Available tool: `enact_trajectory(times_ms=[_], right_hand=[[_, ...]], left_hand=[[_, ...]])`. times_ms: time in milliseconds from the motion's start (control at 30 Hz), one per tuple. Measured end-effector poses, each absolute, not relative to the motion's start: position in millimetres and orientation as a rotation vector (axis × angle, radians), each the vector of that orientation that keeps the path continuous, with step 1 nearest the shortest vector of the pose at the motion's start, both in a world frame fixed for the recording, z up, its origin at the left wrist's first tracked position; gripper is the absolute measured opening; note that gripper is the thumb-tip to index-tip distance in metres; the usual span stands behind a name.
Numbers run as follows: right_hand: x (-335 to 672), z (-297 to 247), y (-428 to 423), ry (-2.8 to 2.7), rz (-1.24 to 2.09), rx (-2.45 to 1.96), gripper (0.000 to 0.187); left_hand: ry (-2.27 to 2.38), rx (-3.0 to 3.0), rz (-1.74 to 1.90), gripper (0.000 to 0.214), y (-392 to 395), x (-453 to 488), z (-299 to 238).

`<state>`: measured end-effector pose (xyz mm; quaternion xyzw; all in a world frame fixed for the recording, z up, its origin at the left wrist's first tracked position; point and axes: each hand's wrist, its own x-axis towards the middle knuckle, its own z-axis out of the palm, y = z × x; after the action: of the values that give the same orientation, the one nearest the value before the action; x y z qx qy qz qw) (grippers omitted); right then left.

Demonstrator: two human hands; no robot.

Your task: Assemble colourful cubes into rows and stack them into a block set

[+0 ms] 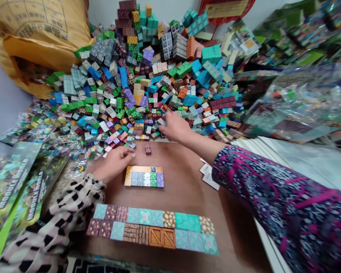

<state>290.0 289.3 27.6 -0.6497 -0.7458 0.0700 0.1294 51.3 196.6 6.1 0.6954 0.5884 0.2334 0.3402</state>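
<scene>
The right hand [174, 127] reaches into the edge of the block pile [147, 76], its grip hidden. The left hand [115, 161] rests loosely curled, holding nothing, on the surface [187, 189] just beside a small block row [144, 176]; a red block [148, 149] stands between the hands

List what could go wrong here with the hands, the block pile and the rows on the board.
1. The right hand reaches into the foot of the steep block pile; pulling one out may send others sliding onto the brown board.
2. The left hand rests beside the small row of blocks and could nudge it askew.
3. The lone dark red block could get knocked.
</scene>
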Motion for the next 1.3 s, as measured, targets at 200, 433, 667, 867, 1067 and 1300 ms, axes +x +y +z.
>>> enact_trajectory(times_ms=[200, 433, 667, 867, 1067, 1300], right_hand=[[295.8, 24.5, 291.6, -2.150, 0.258, -1.903, 0.025], [292.5, 16.6, 243.7, -2.193, 0.823, -1.816, 0.016], [280.4, 4.9, 223.8, -2.011, 1.335, -1.816, 0.051], [290.5, 26.2, 230.9, -2.252, 1.424, -1.553, 0.072], [284.5, 13.1, 242.9, -2.284, 1.294, -1.607, 0.061], [273.3, 11.1, 247.6, -2.337, 1.243, -1.551, 0.054]], left_hand=[[1.548, 2.006, 0.488, 0.023, 211.2, 59.1, 0.6], [1.407, 2.201, 0.408, 0.038, 225.7, 70.6, 0.8], [1.314, 2.243, 0.347, 0.039, 231.3, 88.0, 3.0], [1.378, 2.171, 0.383, 0.035, 228.9, 87.0, -0.3], [1.285, 2.142, 0.411, 0.037, 225.2, 84.5, -0.7], [1.276, 2.046, 0.449, 0.035, 225.4, 82.6, -8.0]])
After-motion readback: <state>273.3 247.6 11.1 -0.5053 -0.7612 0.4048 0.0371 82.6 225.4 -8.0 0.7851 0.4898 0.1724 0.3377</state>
